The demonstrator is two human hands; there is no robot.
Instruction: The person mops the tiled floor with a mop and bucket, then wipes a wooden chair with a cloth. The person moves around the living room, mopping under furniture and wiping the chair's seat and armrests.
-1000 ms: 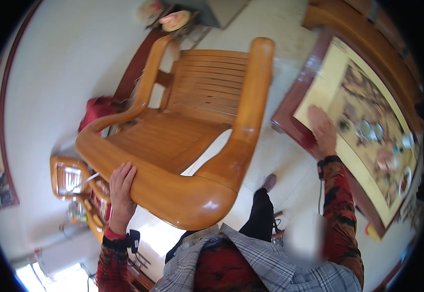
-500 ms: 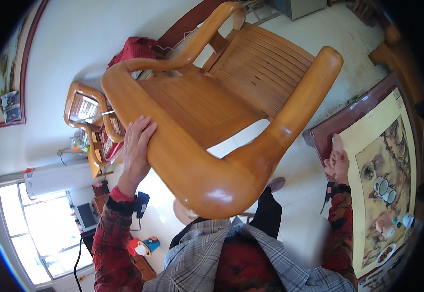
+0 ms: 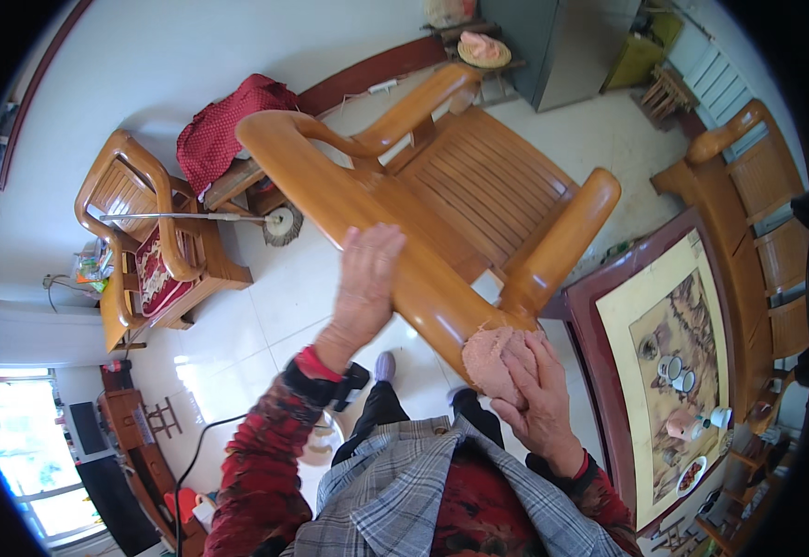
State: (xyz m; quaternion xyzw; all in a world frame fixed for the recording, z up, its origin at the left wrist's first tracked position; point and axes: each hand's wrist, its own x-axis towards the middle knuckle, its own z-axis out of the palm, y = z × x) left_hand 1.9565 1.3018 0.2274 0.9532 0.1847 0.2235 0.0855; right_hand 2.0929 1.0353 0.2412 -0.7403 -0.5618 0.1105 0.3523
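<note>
Glossy honey-coloured slatted wooden armchair [image 3: 479, 200], before the person: rigid, likely heavy, slippery; best held by armrests. Left hand [image 3: 365, 283] flat on armrest, fingers open. Right hand [image 3: 536, 390] pressing pink cloth [image 3: 490, 357] against armrest end.

Small wooden armchair [image 3: 149, 237], red cloth [image 3: 228, 130], dark table [image 3: 665, 371], cups [image 3: 676, 371]

Person is wearing red-and-black patterned sleeves on both arms, red cuff showing at the left hand [image 3: 365, 283] wrist, dark band just behind it. Grey plaid vest over a red patterned top. Dark trousers. Right hand [image 3: 536, 390] bare, no glove.
</note>
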